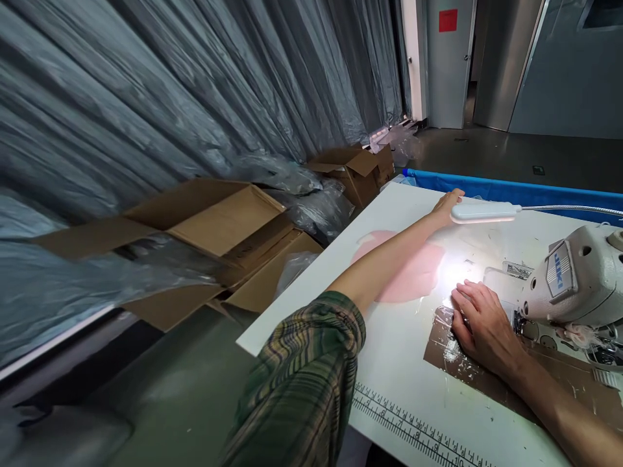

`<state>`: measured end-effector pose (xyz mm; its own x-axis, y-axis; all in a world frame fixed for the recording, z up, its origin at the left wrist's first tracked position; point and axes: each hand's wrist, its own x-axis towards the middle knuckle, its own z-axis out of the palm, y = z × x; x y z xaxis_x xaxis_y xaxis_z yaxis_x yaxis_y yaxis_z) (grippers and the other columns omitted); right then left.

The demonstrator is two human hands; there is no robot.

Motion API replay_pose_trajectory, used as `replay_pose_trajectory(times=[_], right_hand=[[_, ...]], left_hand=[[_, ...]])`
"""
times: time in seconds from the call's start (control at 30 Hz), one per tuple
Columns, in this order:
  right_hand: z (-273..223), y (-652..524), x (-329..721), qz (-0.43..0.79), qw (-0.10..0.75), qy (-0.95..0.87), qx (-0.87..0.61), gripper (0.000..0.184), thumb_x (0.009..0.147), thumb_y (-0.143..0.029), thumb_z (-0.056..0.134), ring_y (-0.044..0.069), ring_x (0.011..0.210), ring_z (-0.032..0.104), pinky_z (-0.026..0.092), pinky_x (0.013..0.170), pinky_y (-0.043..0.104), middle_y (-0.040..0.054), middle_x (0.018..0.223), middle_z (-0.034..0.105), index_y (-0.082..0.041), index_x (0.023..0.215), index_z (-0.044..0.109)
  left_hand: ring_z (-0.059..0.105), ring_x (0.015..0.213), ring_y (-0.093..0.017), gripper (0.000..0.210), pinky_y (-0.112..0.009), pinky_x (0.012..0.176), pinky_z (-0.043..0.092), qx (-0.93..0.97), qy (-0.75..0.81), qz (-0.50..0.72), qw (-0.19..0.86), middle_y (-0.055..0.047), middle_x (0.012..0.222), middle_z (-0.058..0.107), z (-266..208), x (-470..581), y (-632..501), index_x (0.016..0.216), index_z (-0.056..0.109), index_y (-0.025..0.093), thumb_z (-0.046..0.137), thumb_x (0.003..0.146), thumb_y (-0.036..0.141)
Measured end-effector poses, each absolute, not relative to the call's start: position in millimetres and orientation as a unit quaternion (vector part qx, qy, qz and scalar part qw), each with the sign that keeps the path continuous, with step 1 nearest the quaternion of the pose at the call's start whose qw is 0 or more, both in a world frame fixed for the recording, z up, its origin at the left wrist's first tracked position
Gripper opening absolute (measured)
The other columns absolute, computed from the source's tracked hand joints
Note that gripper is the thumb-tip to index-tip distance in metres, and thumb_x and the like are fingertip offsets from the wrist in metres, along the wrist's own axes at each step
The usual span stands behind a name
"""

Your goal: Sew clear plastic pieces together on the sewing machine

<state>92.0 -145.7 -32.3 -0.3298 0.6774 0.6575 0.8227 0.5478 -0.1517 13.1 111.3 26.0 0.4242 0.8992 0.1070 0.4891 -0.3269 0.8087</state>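
Observation:
My left hand (444, 206) reaches to the far side of the white sewing table (296, 311), close to the blue-edged holder. A lamp head partly covers it, so what its fingers do is hidden. Beneath my left forearm a flat pink piece of fabric (411, 272) lies on the tabletop. My right hand (481, 324) rests palm down, fingers stretched out and slightly apart, at the edge of a brown taped sheet (440, 347). Just right of it stands the white JUKI sewing machine (584, 279), its needle area partly behind the hand.
A lit lamp (487, 212) on a bendable neck hangs over the table. Blue cloth (525, 189) runs along the far edge. Open cardboard boxes (228, 220) and clear plastic bags (316, 201) stand left, before a grey curtain. A printed ruler (413, 425) lines the near edge.

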Motion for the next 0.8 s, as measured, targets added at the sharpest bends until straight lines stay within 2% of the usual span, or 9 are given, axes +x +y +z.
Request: replay_pose_trajectory(times=[0.1, 0.17, 0.27, 0.33, 0.43, 0.6, 0.67, 0.73, 0.8], right_hand=[[-37.0, -144.4, 92.6, -0.113, 0.323, -0.799, -0.494, 0.029, 0.095, -0.017, 0.045, 0.033, 0.117, 0.057, 0.051, 0.097, 0.051, 0.0200, 0.120, 0.065, -0.010, 0.118, 0.060], [-35.7, -143.9, 93.9, -0.124, 0.322, -0.802, -0.488, 0.027, 0.095, -0.016, 0.045, 0.033, 0.117, 0.057, 0.051, 0.097, 0.051, 0.0207, 0.120, 0.065, -0.009, 0.116, 0.061], [-24.9, -146.7, 95.0, -0.142, 0.347, -0.825, -0.422, 0.023, 0.094, -0.011, 0.045, 0.028, 0.112, 0.060, 0.051, 0.092, 0.045, 0.0160, 0.114, 0.068, -0.013, 0.110, 0.061], [-14.6, -152.4, 92.5, -0.138, 0.365, -0.843, -0.372, 0.020, 0.094, -0.010, 0.046, 0.022, 0.099, 0.062, 0.052, 0.081, 0.037, 0.0111, 0.104, 0.069, -0.015, 0.107, 0.060], [-2.9, -166.7, 84.3, -0.117, 0.366, -0.863, -0.327, 0.017, 0.096, -0.011, 0.046, 0.017, 0.082, 0.061, 0.049, 0.068, 0.031, 0.0082, 0.096, 0.069, -0.015, 0.104, 0.060], [-7.9, -184.7, 78.9, -0.077, 0.364, -0.854, -0.363, 0.018, 0.095, -0.012, 0.046, 0.017, 0.077, 0.060, 0.051, 0.065, 0.031, 0.0097, 0.099, 0.067, -0.017, 0.106, 0.060], [-13.6, -178.3, 80.2, -0.063, 0.379, -0.809, -0.445, 0.030, 0.095, -0.015, 0.045, 0.021, 0.087, 0.062, 0.056, 0.070, 0.035, 0.0145, 0.111, 0.064, -0.017, 0.123, 0.056], [-16.9, -160.6, 80.4, -0.050, 0.406, -0.746, -0.526, 0.048, 0.095, -0.022, 0.046, 0.030, 0.111, 0.059, 0.058, 0.083, 0.047, 0.0214, 0.126, 0.058, -0.014, 0.142, 0.045], [-16.9, -134.4, 79.2, -0.008, 0.442, -0.685, -0.580, 0.061, 0.090, -0.029, 0.052, 0.038, 0.132, 0.047, 0.049, 0.101, 0.061, 0.0258, 0.140, 0.048, -0.009, 0.146, 0.041]], left_hand=[[0.061, 0.118, -0.030, 0.017, -0.041, 0.105, 0.046, 0.798, 0.453, 0.243, 0.316, -0.008, 0.110, 0.067, 27.2, -6.2, 82.6, 0.095, 0.065, 0.020, 0.069, 0.079, 0.025], [0.062, 0.114, -0.031, 0.009, -0.043, 0.106, 0.045, 0.814, 0.447, 0.215, 0.302, -0.008, 0.103, 0.068, 25.2, -17.8, 59.0, 0.082, 0.064, 0.020, 0.068, 0.080, 0.027], [0.063, 0.108, -0.032, 0.015, -0.043, 0.106, 0.045, 0.829, 0.431, 0.192, 0.300, -0.009, 0.099, 0.068, 22.7, -25.9, 28.1, 0.068, 0.059, 0.019, 0.071, 0.076, 0.024], [0.064, 0.108, -0.029, 0.016, -0.042, 0.107, 0.044, 0.830, 0.422, 0.198, 0.307, -0.009, 0.100, 0.068, 23.8, -24.5, 15.0, 0.067, 0.056, 0.019, 0.068, 0.077, 0.019], [0.067, 0.096, -0.024, 0.013, -0.039, 0.098, 0.050, 0.813, 0.418, 0.217, 0.342, -0.007, 0.090, 0.068, 27.7, -16.6, 6.3, 0.074, 0.055, 0.019, 0.061, 0.086, 0.017], [0.067, 0.065, -0.012, 0.008, -0.029, 0.071, 0.056, 0.750, 0.407, 0.244, 0.461, -0.001, 0.076, 0.066, 29.5, -4.5, 3.2, 0.092, 0.051, 0.018, 0.057, 0.092, 0.012], [0.065, 0.060, -0.010, 0.016, -0.026, 0.067, 0.055, 0.694, 0.398, 0.267, 0.537, 0.002, 0.074, 0.065, 29.2, -3.5, 2.3, 0.093, 0.051, 0.017, 0.063, 0.087, 0.009], [0.062, 0.056, -0.009, 0.022, -0.025, 0.064, 0.053, 0.655, 0.382, 0.284, 0.587, 0.004, 0.069, 0.063, 29.5, -5.2, 1.2, 0.092, 0.053, 0.017, 0.068, 0.081, 0.006], [0.060, 0.055, -0.008, 0.024, -0.023, 0.063, 0.051, 0.659, 0.356, 0.292, 0.594, 0.005, 0.065, 0.063, 30.4, -9.5, -0.1, 0.093, 0.056, 0.016, 0.070, 0.078, 0.004]])
